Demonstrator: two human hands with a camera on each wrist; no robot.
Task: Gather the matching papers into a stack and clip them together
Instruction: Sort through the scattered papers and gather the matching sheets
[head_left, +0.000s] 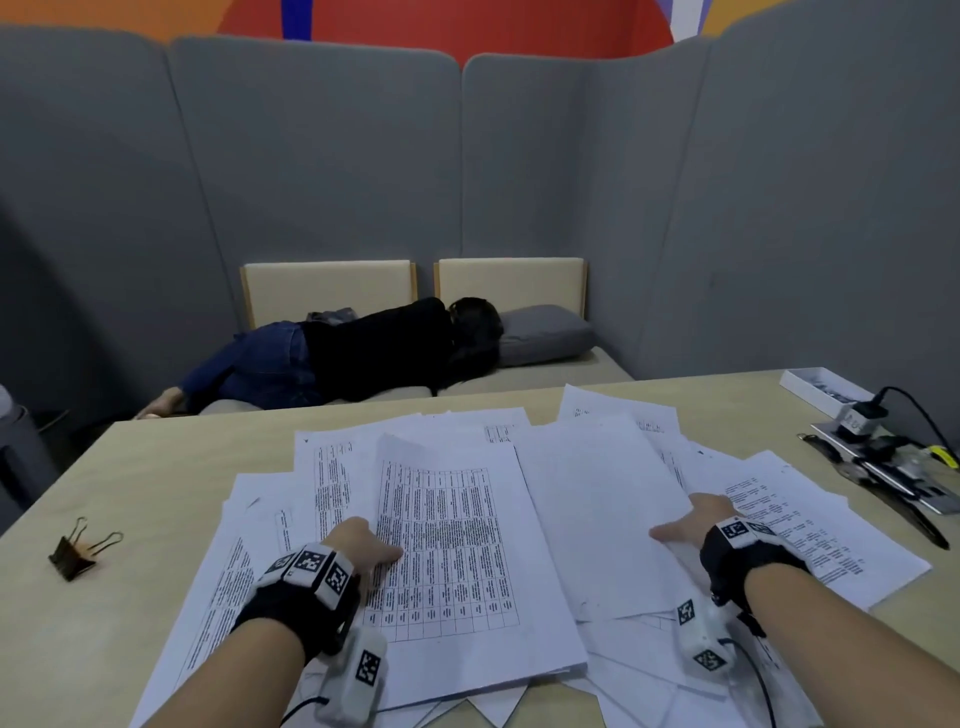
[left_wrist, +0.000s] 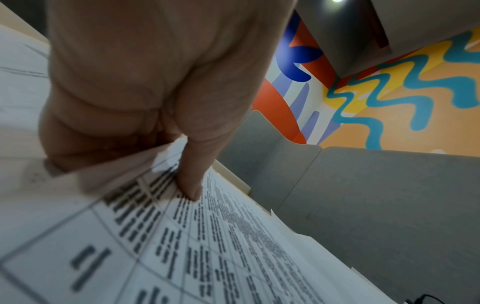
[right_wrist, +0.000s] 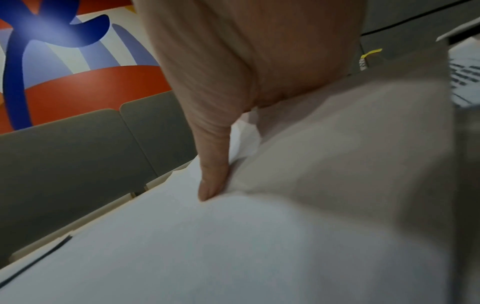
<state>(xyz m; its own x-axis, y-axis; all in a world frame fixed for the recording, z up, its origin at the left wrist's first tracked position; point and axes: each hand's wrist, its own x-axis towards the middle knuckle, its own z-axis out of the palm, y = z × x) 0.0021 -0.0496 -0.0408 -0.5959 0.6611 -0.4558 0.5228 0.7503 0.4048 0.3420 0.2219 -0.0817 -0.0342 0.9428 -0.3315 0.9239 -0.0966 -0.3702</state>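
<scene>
Several white printed papers (head_left: 322, 467) lie spread in a loose overlapping heap on the tan table (head_left: 156, 467). My left hand (head_left: 371, 545) pinches the left edge of a sheet printed with a table (head_left: 447, 545), thumb (left_wrist: 192, 185) on top and fingers hidden beneath. My right hand (head_left: 685, 525) pinches the right edge of a blank-faced sheet (head_left: 597, 509), thumb (right_wrist: 213, 185) pressed on its top and the paper curling up over the hidden fingers. A black binder clip (head_left: 78, 551) lies on the table well left of my left hand.
At the table's right edge lie dark devices with a black cable (head_left: 883, 457), and a shallow white box (head_left: 821, 389) sits behind them. Beyond the far edge a person (head_left: 363, 348) lies on a bench. Grey partition panels (head_left: 311, 156) enclose the space.
</scene>
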